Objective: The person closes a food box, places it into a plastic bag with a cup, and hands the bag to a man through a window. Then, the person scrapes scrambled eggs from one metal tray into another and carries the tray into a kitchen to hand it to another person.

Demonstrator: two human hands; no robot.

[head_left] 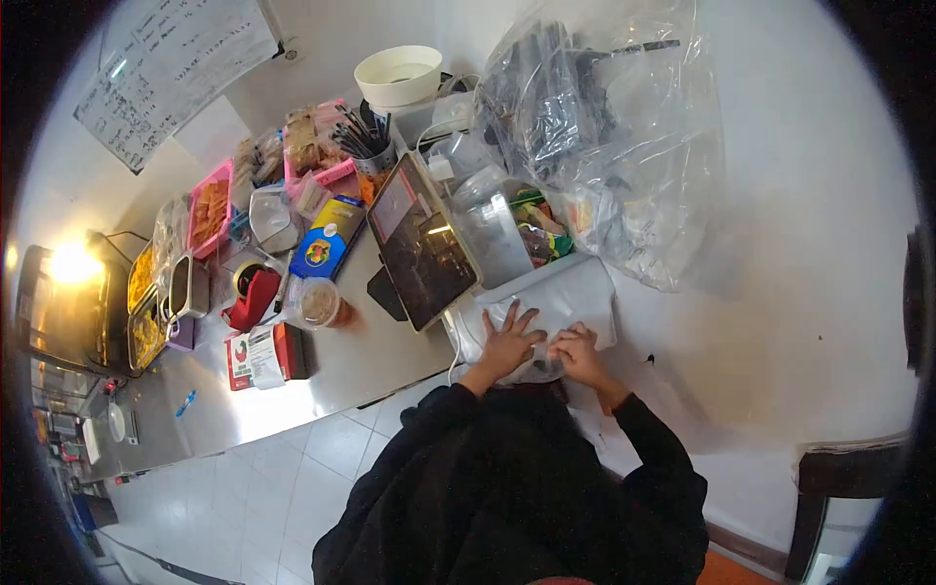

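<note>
My left hand lies with its fingers spread on a pale grey, shiny sheet or package at the right end of the counter. Close beside it, my right hand is closed, its fingertips pressed together at the near part of the same grey thing. What those fingertips hold, if anything, is too small to make out. A tablet in a pale case leans just left of my left hand. Behind the grey thing sit a clear plastic container and a green packet.
Large clear plastic bags hang on the wall at the right. Along the counter stand a tape dispenser, a lidded cup, a red-and-white box, a blue-yellow packet and pink baskets. A lit glass case is far left.
</note>
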